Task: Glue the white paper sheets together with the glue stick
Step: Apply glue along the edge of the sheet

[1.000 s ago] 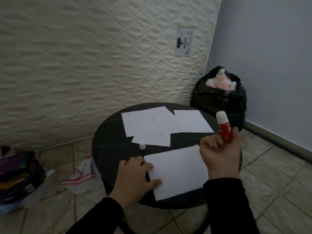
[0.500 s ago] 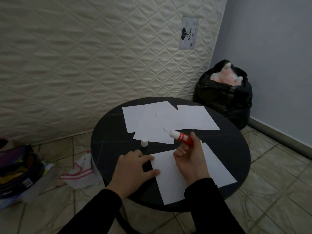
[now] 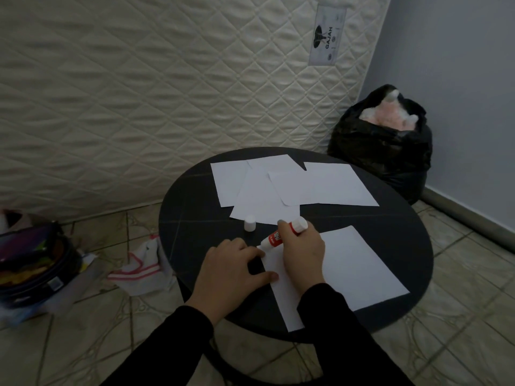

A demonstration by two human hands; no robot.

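Right hand (image 3: pixel 302 253) at the centre of the frame is wrapped around the red glue stick (image 3: pixel 281 235), and I see the stick tilted, its white tip down at the upper left corner of the near sheet (image 3: pixel 354 266). Left hand (image 3: pixel 231 270) lies just to the left, fingers spread flat, thumb and fingertips pinning that sheet's left edge to the round black table (image 3: pixel 189 218); it grips nothing. Just above the hands stands the small white cap (image 3: pixel 250 222), on the tabletop beside the lower edge of the overlapping sheets (image 3: pixel 292 185) fanned across the far half of the table. Upper right, a black bag (image 3: pixel 384 146) sits against the wall. Behind, a quilted mattress (image 3: pixel 139 93) fills the upper left.
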